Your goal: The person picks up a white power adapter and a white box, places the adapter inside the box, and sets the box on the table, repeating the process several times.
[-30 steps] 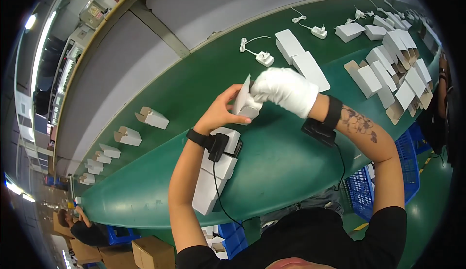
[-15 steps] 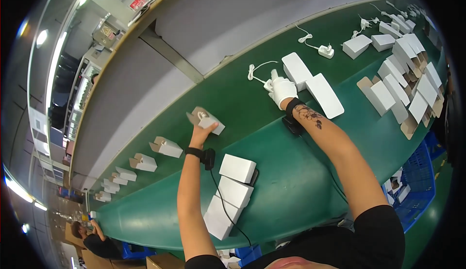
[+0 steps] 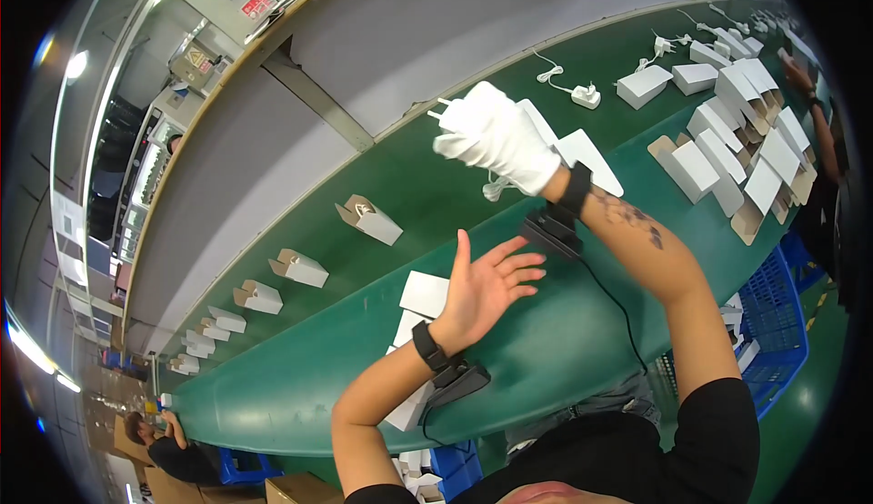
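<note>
My right hand (image 3: 505,136), in a white glove, is raised over the back belt and closed around a white plug adapter (image 3: 440,113). Only its prongs stick out past the fingers; part of its white cable (image 3: 496,186) hangs below the glove. My bare left hand (image 3: 482,290) is empty, palm up with fingers apart, above the front of the green table. To its left, an open white box (image 3: 371,220) with a white cable end showing inside stands on the belt. A few white boxes (image 3: 424,293) lie partly hidden behind my left hand and wrist.
Several open boxes (image 3: 300,267) line the belt to the left. At right are a cluster of open boxes (image 3: 718,154), another adapter (image 3: 587,95) and a blue crate (image 3: 782,322). One person (image 3: 164,445) sits far left; another person's arm (image 3: 805,76) shows far right.
My left hand has let go of the open box and moved right, opening. My right hand has lifted the plug adapter off the belt. A person's arm has appeared at far right.
</note>
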`<state>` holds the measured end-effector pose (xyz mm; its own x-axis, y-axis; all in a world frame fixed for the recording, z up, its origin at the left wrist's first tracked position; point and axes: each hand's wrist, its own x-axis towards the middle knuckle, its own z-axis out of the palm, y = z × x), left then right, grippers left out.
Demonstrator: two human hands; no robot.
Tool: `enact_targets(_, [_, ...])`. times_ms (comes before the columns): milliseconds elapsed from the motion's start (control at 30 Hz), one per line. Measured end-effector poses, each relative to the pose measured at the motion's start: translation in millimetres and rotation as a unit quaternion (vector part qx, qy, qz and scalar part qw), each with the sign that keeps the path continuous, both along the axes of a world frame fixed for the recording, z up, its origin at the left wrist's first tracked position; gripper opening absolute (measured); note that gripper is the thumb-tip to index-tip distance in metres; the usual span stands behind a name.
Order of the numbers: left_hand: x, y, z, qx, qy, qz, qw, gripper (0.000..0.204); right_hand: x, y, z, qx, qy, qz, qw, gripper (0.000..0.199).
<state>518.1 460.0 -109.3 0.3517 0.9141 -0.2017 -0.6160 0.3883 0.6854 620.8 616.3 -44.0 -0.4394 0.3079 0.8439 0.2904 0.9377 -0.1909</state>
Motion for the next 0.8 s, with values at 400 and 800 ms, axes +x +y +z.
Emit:
enact_targets(400, [4, 61, -23, 0.093, -0.038, 0.222, 0.97, 0.04, 97, -103, -45, -0.587, 0.141, 0.316, 0.732, 0.051])
enact_targets(800, [41, 128, 1, 0.202, 0.442, 0.152, 0.861, 0.051, 134, -56, -101, -0.563, 0.211, 0.165, 0.781, 0.06])
